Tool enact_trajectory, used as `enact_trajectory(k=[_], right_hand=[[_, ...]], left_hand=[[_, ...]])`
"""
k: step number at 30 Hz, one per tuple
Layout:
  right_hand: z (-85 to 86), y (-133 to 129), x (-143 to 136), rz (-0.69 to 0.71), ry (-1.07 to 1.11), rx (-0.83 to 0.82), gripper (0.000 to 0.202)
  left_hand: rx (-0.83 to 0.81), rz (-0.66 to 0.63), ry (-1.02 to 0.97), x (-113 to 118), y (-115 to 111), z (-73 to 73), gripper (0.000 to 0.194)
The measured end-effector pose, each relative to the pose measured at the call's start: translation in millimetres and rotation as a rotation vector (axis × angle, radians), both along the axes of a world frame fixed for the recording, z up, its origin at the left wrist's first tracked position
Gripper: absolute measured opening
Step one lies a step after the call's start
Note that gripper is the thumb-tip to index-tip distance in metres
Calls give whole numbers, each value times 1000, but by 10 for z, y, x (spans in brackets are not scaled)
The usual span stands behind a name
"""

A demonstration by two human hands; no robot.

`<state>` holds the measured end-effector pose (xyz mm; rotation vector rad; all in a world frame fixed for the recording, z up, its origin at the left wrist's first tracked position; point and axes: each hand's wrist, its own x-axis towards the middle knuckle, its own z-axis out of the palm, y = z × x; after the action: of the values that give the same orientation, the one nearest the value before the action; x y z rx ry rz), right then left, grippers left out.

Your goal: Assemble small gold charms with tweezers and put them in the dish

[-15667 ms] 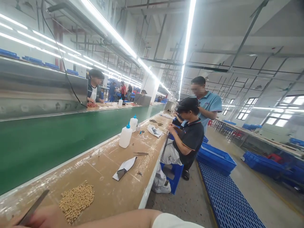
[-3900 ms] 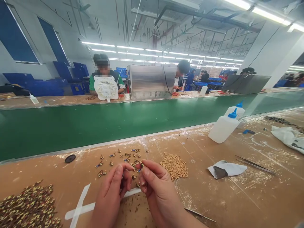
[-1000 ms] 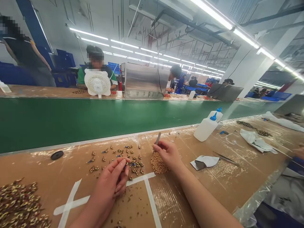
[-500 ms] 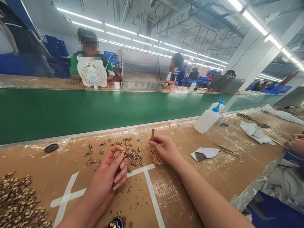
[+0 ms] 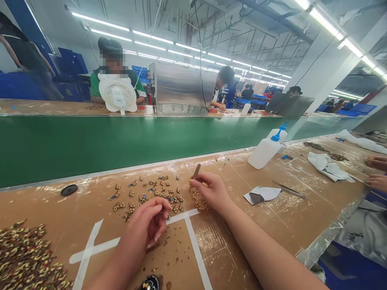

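My right hand (image 5: 210, 189) pinches a pair of tweezers (image 5: 196, 172), their flat end slanting up. It rests beside a small heap of round gold beads (image 5: 201, 198), covering part of it. My left hand (image 5: 152, 225) is closed, its fingers curled inward near the front of some scattered small brass-and-dark parts (image 5: 163, 193), a few with blue bits. What the left fingers hold, if anything, is hidden. Below them stands a small black pot (image 5: 150, 283) with shiny contents, cut off by the lower edge.
A large pile of similar parts (image 5: 27, 257) lies at left, near a black lid (image 5: 69, 189). White tape (image 5: 196, 245) marks the tabletop. To the right are squeeze bottles (image 5: 263, 153), a white packet (image 5: 262, 195) and other tweezers (image 5: 290, 189). Beyond runs a green belt (image 5: 121, 145); co-workers sit across.
My left hand has moved right and toward me, its fingers curling in from a raised pinch. The tweezers in my right hand have tilted to the right.
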<state>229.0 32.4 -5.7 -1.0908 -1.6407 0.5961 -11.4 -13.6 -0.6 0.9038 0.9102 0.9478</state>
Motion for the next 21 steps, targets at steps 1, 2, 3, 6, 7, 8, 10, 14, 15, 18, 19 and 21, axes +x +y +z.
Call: enact_trajectory(k=[1,2,3,6,7,8,10,14,15,18,19,21], right_hand=[[20,-46,-38,31,91,6,16],[38,-95,-79,67,171,9,15],[51,-145,-118,104,231,13,16],[65,-257,-214,212,294,58,18],[63,-277,-234,240,293,74,18],[60,-288,-248,263,287,86,18],[58,-293,-261,280,269,100,18],[83,-289,-264,281,277,76,15],[91,-292,-265,283,292,57,15],[108,-314,-273,271,343,-9,14],[108,-323,-277,267,368,-27,13],[102,-340,-288,278,429,-50,12]], left_hand=[[26,-15,57,-1,-4,-31,39],[56,-29,115,-1,-9,-64,43],[84,-44,164,-1,-14,-98,47],[110,-93,222,7,-23,-168,57],[102,-109,214,11,-24,-174,60],[95,-119,202,14,-25,-169,61],[80,-143,175,19,-24,-134,63],[11,-179,103,22,-20,-28,61],[-14,-170,81,22,-19,-4,61],[-67,-95,-1,24,-20,53,58],[-75,-76,-26,25,-21,68,57],[-84,-65,-56,26,-25,87,53]])
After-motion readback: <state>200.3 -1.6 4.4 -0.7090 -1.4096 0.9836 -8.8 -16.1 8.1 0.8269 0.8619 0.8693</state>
